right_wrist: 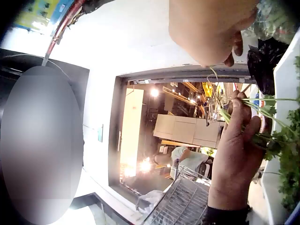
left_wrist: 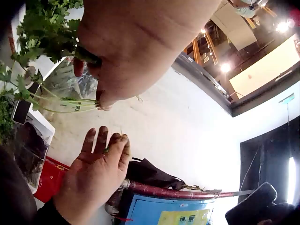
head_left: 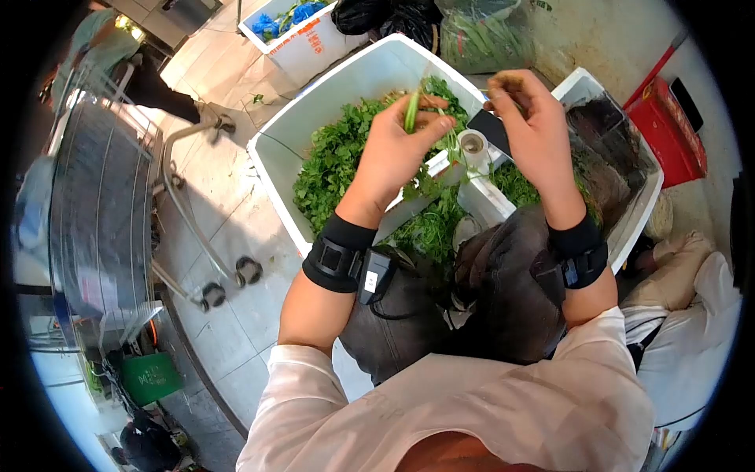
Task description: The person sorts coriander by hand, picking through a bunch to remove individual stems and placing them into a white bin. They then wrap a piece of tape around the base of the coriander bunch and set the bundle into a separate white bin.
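My left hand (head_left: 401,145) holds a few thin green stems of coriander (right_wrist: 269,110) between thumb and fingers, the leaves hanging off to one side. Facing it, my right hand (head_left: 535,130) is raised a short way apart, thumb and fingertips brought together. A fine pale strand (right_wrist: 213,74) sticks out from those fingertips, which look soiled. Below both hands, a large white foam box (head_left: 275,126) contains a heap of leafy coriander (head_left: 334,161). More greens (head_left: 429,228) lie close to the knees.
A second white box (head_left: 657,181) on the right holds dark material and greens. Between the boxes are a white round holder (head_left: 473,143) and a dark flat object (head_left: 489,130). A red dustpan (head_left: 668,141), bagged vegetables (head_left: 484,35) and a metal cart (head_left: 94,212) stand around.
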Motion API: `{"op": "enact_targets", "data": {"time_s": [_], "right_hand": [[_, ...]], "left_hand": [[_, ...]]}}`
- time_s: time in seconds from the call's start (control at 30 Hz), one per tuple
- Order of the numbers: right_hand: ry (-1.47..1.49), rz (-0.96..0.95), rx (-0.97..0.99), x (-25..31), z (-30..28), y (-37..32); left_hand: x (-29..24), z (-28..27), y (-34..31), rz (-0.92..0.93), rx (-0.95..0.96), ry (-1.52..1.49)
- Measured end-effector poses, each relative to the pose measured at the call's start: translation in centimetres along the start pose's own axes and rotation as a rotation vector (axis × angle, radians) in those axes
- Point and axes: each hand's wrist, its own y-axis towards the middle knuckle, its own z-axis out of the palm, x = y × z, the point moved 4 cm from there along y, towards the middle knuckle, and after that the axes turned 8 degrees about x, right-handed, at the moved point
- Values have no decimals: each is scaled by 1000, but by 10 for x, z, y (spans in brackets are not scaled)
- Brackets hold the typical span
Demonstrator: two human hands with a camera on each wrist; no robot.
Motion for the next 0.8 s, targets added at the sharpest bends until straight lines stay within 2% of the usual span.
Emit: {"op": "enact_targets", "data": {"time_s": [0.03,0.07,0.1,0.2,0.23,0.33,0.37,0.43,0.47,0.57,0.6,0.8], "right_hand": [[-77,1,55,0,3,-2],[-119,80,137,0,4,-4],[-118,89,135,-3,3,-7],[-347,138,402,-11,13,-15],[-343,142,402,-12,14,-16],[-384,-33,374,-11,17,-14],[-382,-26,372,-11,20,-12],[-75,93,400,-7,27,-9],[-34,172,433,1,28,-9],[75,154,444,4,33,-9],[70,176,466,1,32,-8],[209,236,463,-4,26,-9]], "left_hand": [[0,-2,1,17,-39,-51],[-1,-6,1,30,-66,-1],[-2,-8,0,41,-92,-5],[3,-16,1,19,-143,-4],[3,-17,1,19,-161,-32],[2,-15,1,13,-159,-51],[1,-13,1,11,-142,-42],[-2,-7,0,27,-102,-55],[-4,-3,0,52,-66,-66],[-3,5,2,73,0,-155],[-7,7,2,74,-31,-207],[1,3,6,-1,25,-223]]}}
